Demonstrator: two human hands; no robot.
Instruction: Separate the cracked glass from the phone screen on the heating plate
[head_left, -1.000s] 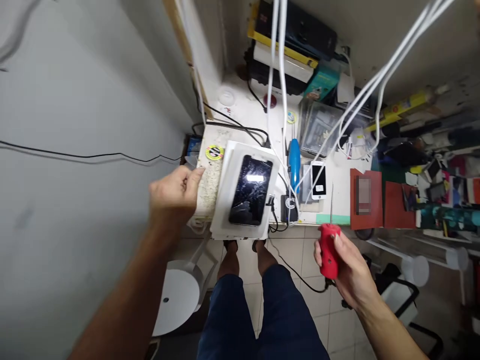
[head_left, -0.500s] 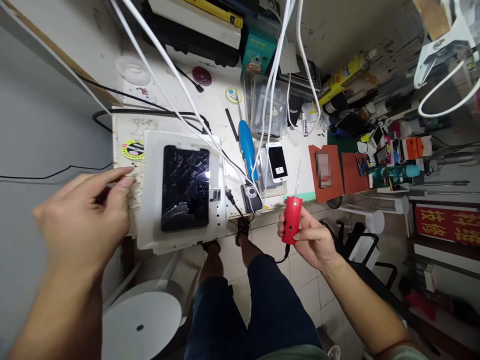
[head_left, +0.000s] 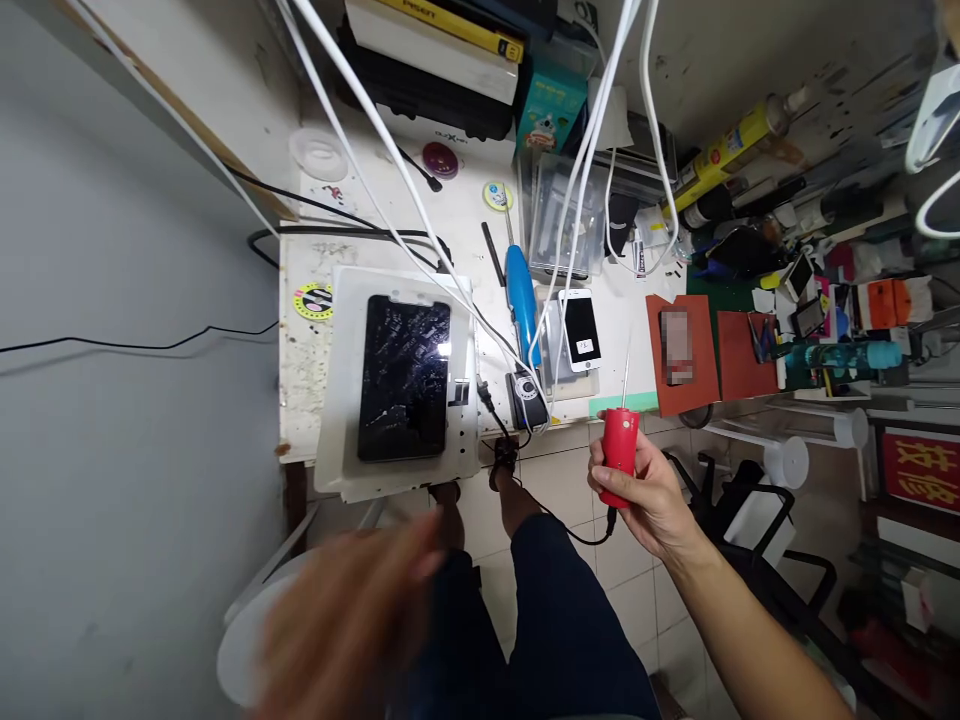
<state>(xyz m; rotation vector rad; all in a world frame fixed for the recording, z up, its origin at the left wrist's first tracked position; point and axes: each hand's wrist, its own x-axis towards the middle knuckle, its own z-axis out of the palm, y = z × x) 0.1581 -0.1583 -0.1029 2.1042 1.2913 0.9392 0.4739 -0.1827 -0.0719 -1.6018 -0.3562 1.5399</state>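
Standing at the bench's front edge, the person's right hand (head_left: 646, 492) is clenched round a stubby red-handled tool (head_left: 619, 455), thin metal needle pointing up, black cord trailing below, while the blurred left hand (head_left: 352, 625) hangs low, grip unreadable.

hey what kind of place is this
Probably a small phone repair bench. A cracked phone screen lies on a white pad, a white phone sits among cables, and the right hand holds a red corded tool.

Right hand (head_left: 651, 493) raised, fingers curled closed; left hand (head_left: 352, 625) low, blurred.
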